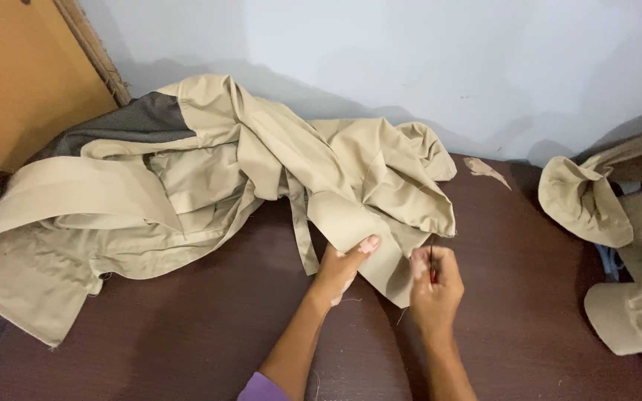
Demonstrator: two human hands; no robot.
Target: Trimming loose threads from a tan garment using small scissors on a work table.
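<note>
From my feed I see the left hand (342,269) pinching a beige flap (369,245) of cloth, thumb on top and pressed flat against it, fingers tucked underneath. The flap belongs to a large beige garment (209,186) heaped across the back and left of the dark brown desk (187,334), with a patch of dark mesh lining (131,122) showing near its far left end. A narrow beige strap (300,223) hangs from the heap down onto the desk, just beside the left hand.

The right hand (435,286) is closed around a thin red-handled tool (432,267) (too small for me to tell its kind), its tip held at the edge of the flap, close to the left thumb. Both hands sit near the front middle of the desk, almost touching each other across the flap.

Off to the right lies a second pile of beige garments (626,238), well apart from the hands. A pale wall (410,59) runs behind the desk, and a brown board (16,89) leans in the far left corner. A loose thread (347,301) lies on the desk beside the left wrist.
</note>
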